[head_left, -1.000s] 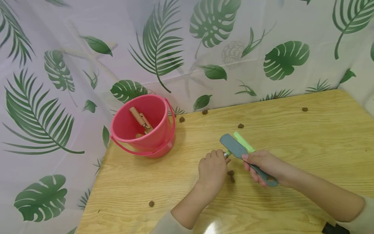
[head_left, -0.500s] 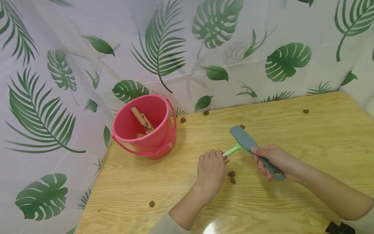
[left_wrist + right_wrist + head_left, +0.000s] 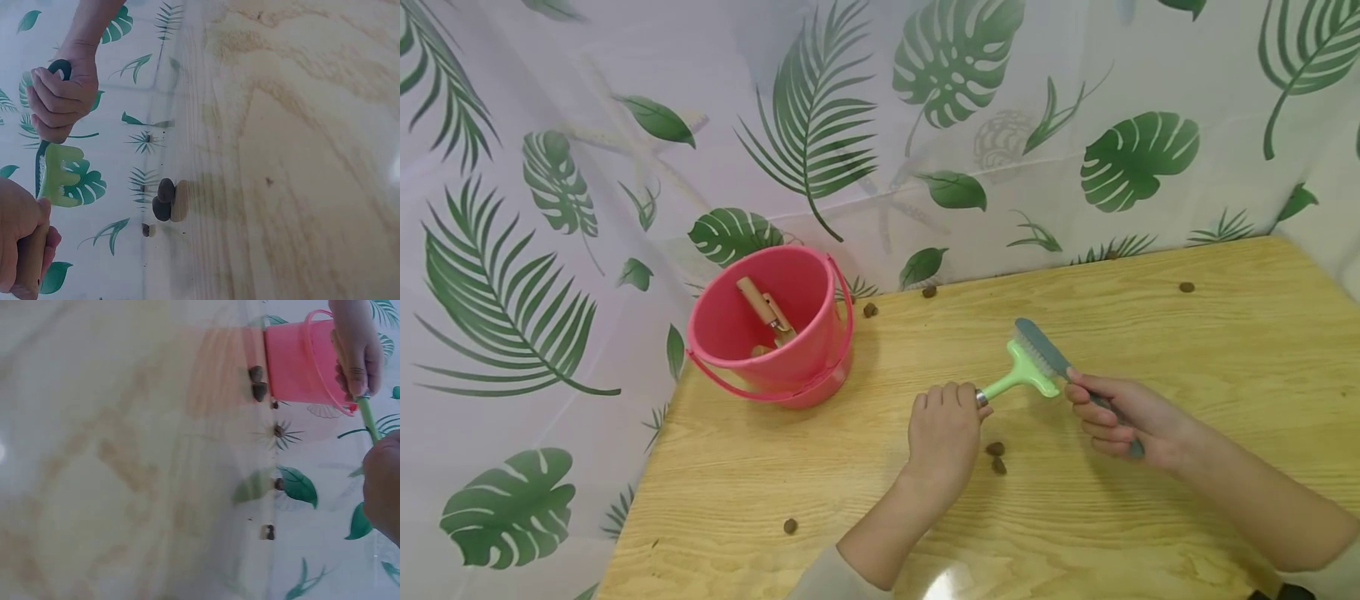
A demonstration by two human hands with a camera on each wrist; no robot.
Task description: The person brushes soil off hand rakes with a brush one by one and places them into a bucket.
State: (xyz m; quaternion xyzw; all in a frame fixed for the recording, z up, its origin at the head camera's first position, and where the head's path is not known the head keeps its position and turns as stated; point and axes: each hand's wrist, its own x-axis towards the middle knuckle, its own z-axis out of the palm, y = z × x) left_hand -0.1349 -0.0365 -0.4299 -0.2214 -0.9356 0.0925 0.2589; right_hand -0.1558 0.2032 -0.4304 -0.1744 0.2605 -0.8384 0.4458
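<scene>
My left hand (image 3: pixel 946 433) grips the wooden handle (image 3: pixel 30 262) of a small light-green hand rake (image 3: pixel 1024 371), its head raised over the table. In my right hand (image 3: pixel 1138 417) is a slim grey brush (image 3: pixel 1043 346) with pale bristles. Those bristles lie against the rake's head along its far edge. In the left wrist view the rake's blunt prongs (image 3: pixel 67 178) point toward the table side, and the brush is partly hidden behind them. From the right wrist, the right hand covers the brush and most of the rake head; only the green neck (image 3: pixel 367 419) shows.
A pink bucket (image 3: pixel 816 371) stands at the back left, wooden-handled tools (image 3: pixel 756 300) inside it. Two small brown stones (image 3: pixel 996 450) lie by the left hand, another stone (image 3: pixel 790 526) nearer the front. More stones sit along the back edge, before a leaf-print cloth (image 3: pixel 865 125).
The brush has turned from flat over the rake to edge-on, showing its bristles. My right hand has moved right and rotated; the rake head has come into clearer view. The left hand hardly moved.
</scene>
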